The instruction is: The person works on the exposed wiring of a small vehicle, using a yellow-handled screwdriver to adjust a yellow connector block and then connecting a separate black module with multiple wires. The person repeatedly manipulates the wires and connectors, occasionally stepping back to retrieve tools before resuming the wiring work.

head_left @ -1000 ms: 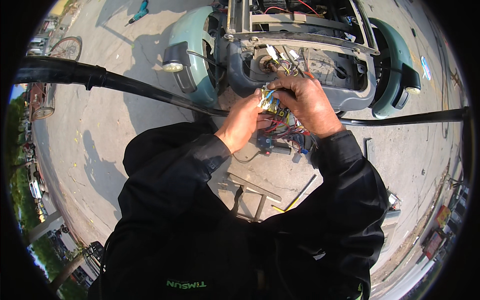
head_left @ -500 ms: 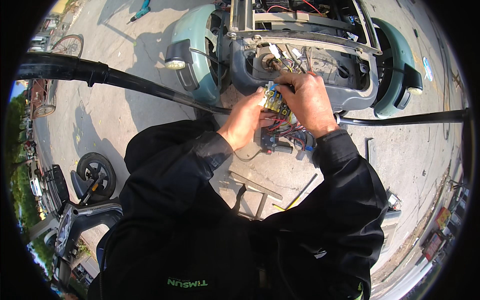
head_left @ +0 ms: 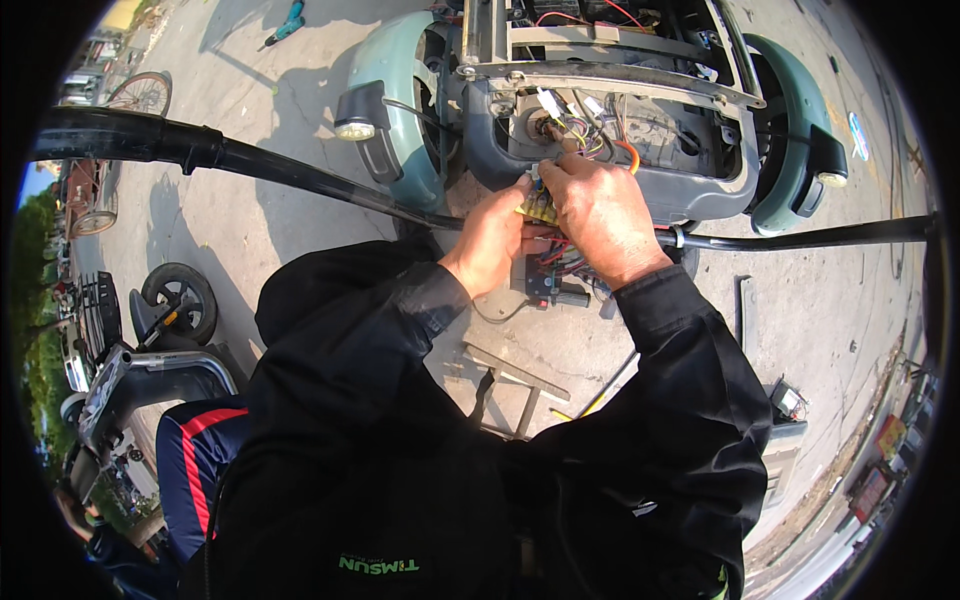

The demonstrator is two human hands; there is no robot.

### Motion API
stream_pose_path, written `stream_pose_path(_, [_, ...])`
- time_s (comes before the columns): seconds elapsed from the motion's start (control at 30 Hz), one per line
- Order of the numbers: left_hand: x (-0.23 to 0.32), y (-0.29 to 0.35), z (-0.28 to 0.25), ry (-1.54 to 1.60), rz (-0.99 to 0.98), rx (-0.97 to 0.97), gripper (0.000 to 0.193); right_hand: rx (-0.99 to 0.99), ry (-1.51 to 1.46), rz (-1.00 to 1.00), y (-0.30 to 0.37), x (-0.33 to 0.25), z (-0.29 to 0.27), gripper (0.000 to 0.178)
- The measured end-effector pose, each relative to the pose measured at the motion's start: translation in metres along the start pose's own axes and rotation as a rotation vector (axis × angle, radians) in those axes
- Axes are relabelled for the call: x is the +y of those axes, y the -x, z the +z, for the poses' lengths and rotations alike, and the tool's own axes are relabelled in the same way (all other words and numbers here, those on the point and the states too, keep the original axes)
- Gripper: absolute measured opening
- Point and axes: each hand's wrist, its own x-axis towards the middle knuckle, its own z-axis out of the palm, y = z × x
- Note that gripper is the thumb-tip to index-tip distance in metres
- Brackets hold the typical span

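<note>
My left hand [head_left: 488,240] is closed round the near left side of a yellow connector block [head_left: 540,210], with thumb and fingers on its edge. Over its far right part, my right hand [head_left: 605,212] is closed in a pinch, fingertips against the top of the block. What those fingertips hold is hidden behind them. Red and dark wires [head_left: 568,264] hang below the block between my hands. Just beyond the right knuckles, an orange curved piece [head_left: 630,153], maybe a thick cable, shows. Loose wires with white plugs [head_left: 548,102] stick up from the vehicle's grey body opening [head_left: 485,150].
A black bar [head_left: 300,172] crosses to the left, another [head_left: 810,240] to the right. Green fenders with lamps [head_left: 395,110] flank the frame. Below lie a black switch unit [head_left: 560,296] and metal brackets [head_left: 515,370]. A wheel [head_left: 185,300] and a person's striped trouser leg [head_left: 195,460] are at left.
My right hand has shifted slightly left, now covering more of the block. The orange piece has come into sight beyond it. At lower left, a person's leg has appeared.
</note>
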Motion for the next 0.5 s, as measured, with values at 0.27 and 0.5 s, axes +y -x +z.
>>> stream_pose_path(0.27, [0.002,0.005,0.004,-0.096,0.004,0.015,0.047,-0.08,0.152,0.03,-0.005,-0.013,0.001,0.011])
stream_pose_path(0.5, [0.001,0.004,0.004,-0.094,0.077,-0.035,0.044,-0.003,-0.317,0.048,-0.005,0.013,-0.006,0.016])
